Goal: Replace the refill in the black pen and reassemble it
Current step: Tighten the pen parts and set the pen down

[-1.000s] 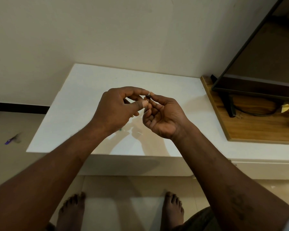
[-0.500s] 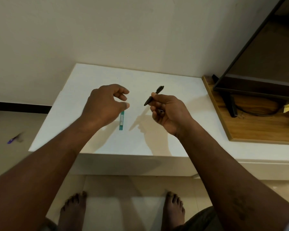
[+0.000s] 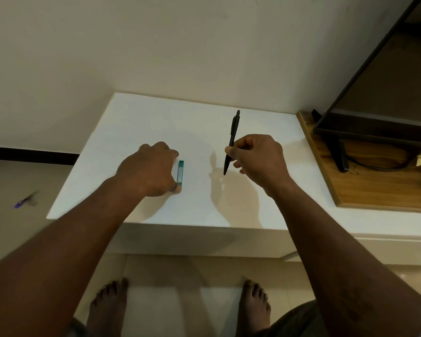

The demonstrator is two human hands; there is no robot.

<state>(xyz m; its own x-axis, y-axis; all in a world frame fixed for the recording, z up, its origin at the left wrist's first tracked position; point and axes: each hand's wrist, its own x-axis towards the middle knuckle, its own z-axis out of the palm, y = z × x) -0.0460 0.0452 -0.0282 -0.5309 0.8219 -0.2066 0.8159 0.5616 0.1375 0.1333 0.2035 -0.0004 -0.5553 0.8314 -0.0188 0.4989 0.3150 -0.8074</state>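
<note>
Pen [image 3: 235,125]: in the right hand [image 3: 260,159], pinched mid-barrel between thumb and first fingers, other fingers curled under. Tip sticks out below the fingers, pointing down at the table [image 3: 136,122] but off it. Clip end sticks out above them, leaning away from the person.

Pen looks like one piece, with no gap at the tip cone or barrel. Can't see whether the refill inside is old or new.

Teal pack [image 3: 180,172]: flat on the table, just beside the left hand [image 3: 148,169], on the side facing the pen. Probably the refill pack, but the label is too small to read. Left fingers are curled knuckles-up, with the thumb tip at the pack's near end and the fingertips by its far end. Can't tell if it grips the pack or just rests next to it.

Step, my read: between stages, pen in hand and pack at the other hand. If the swap isn't done, the next move needs both hands on the pen: one fixes the barrel, the other unscrews the tip end. So the left has to leave the pack. If it's done, click-test and put it down.

Pose: both forearms reach out over the table edge with the hands apart. Right wrist is cocked, writing-style grip.

Beyond the right hand: TV [image 3: 374,105] on a wood board [image 3: 374,190]. Purple pen [image 3: 22,203] on the floor, well left of the left hand.
</note>
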